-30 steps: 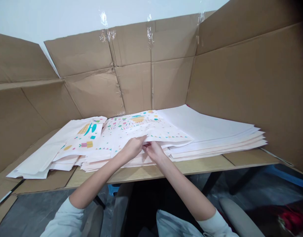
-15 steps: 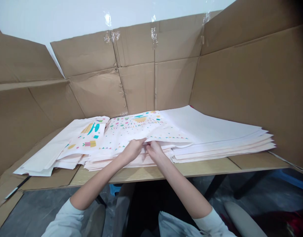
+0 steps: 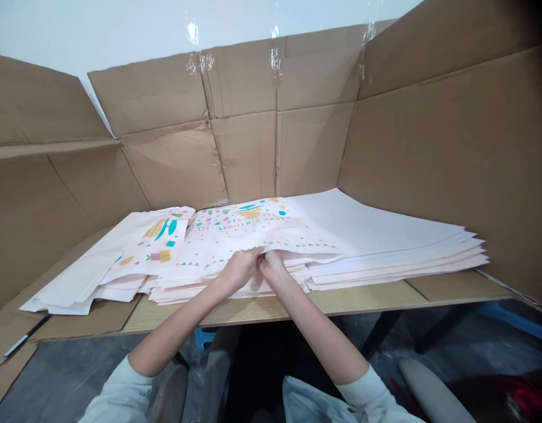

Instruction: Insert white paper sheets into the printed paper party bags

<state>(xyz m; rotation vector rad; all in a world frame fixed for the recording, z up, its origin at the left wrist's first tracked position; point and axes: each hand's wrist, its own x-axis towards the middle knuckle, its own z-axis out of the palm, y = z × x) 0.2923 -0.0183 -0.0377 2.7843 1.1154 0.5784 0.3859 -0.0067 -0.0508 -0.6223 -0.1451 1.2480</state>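
A white sheet printed with birthday motifs and lettering [image 3: 248, 232] lies on a pile of similar sheets, and its near edge is lifted. My left hand [image 3: 242, 267] is closed on that edge, with the thumb side towards the middle. Right beside it my right hand [image 3: 273, 267] is closed under the raised edge, its fingertips partly hidden by the sheet. The two hands nearly touch. Below them shows the layered edge of the pile [image 3: 178, 291].
At the left lie folded white and printed sheets [image 3: 107, 258]. A thick stack of plain white sheets [image 3: 385, 235] fills the right side. Cardboard walls [image 3: 244, 153] enclose the back and sides. A dark-and-white pen-like object [image 3: 26, 335] lies near the left edge of the wooden table [image 3: 363, 298].
My right hand has shifted slightly left and closed in towards my left hand at the lifted edge. The sheets have hardly moved.
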